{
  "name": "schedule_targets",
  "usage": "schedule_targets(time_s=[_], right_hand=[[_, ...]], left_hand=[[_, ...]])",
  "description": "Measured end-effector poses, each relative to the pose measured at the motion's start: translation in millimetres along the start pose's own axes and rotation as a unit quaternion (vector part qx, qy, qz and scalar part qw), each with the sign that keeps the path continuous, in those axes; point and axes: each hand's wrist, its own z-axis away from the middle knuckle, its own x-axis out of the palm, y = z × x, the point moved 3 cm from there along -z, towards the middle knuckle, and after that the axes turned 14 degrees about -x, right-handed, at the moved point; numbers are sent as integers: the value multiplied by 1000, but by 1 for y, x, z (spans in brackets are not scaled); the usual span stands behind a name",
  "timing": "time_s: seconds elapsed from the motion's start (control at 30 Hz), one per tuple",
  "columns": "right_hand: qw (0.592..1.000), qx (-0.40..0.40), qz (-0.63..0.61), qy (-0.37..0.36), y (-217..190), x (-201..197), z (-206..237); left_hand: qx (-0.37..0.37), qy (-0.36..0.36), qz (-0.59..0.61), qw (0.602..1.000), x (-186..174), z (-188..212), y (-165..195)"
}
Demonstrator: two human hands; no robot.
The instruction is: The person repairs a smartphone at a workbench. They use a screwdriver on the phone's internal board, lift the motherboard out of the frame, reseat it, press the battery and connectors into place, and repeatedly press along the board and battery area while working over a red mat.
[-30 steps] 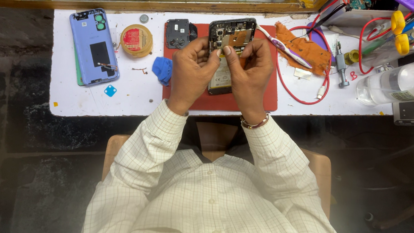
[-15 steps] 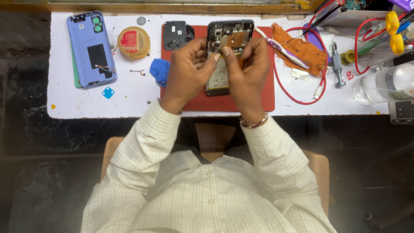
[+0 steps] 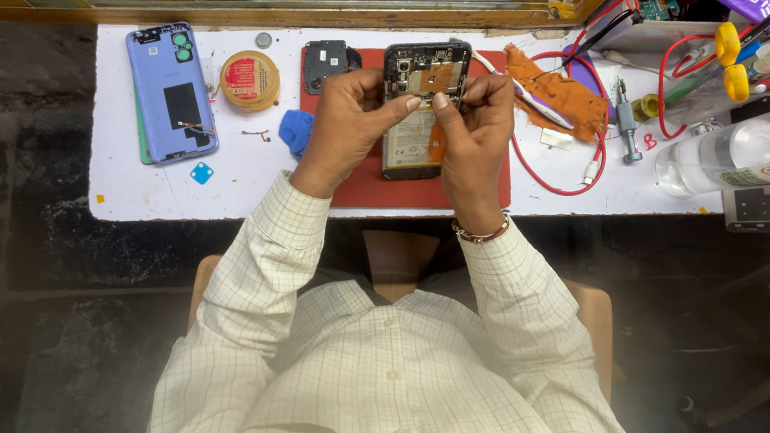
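Observation:
An opened smartphone (image 3: 424, 71) with its back removed is held over a red work mat (image 3: 365, 182); its circuit board and battery show. My left hand (image 3: 349, 116) grips the phone's left side, thumb on its middle. My right hand (image 3: 474, 127) holds the right side, thumb and forefinger pinched at a small part near the phone's centre. Whatever is in that pinch is too small to make out.
A lilac phone back cover (image 3: 171, 91) lies at the left, beside a round tin (image 3: 249, 80). A black camera-frame piece (image 3: 326, 58), blue cloth (image 3: 297, 132), orange cloth (image 3: 558, 92), red cables (image 3: 585, 160), screwdriver (image 3: 627, 126) and clear plastic bottle (image 3: 744, 146) crowd the white bench.
Both hands stayed on the phone; the thumbs drew closer together at its middle. The view shifted slightly.

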Motion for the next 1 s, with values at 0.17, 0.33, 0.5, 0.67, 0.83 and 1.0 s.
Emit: schedule_targets(time_s=[0.17, 0.33, 0.5, 0.67, 0.83, 1.0], right_hand=[[1000, -23, 7, -14, 0, -3, 5], [999, -33, 8, -25, -3, -3, 8], [999, -30, 2, -22, -5, -3, 11], [999, -45, -3, -22, -7, -6, 16], [999, -39, -25, -28, -7, -2, 18], [998, -26, -43, -32, -6, 0, 13]], left_hand=[[-8, -12, -22, 1000, 0, 1, 3], [-4, 3, -86, 996, -1, 1, 6], [8, -22, -54, 998, 0, 3, 8], [60, -23, -62, 996, 2, 6, 4], [73, -21, -24, 997, 2, 2, -3], [55, -1, -68, 996, -1, -3, -5]])
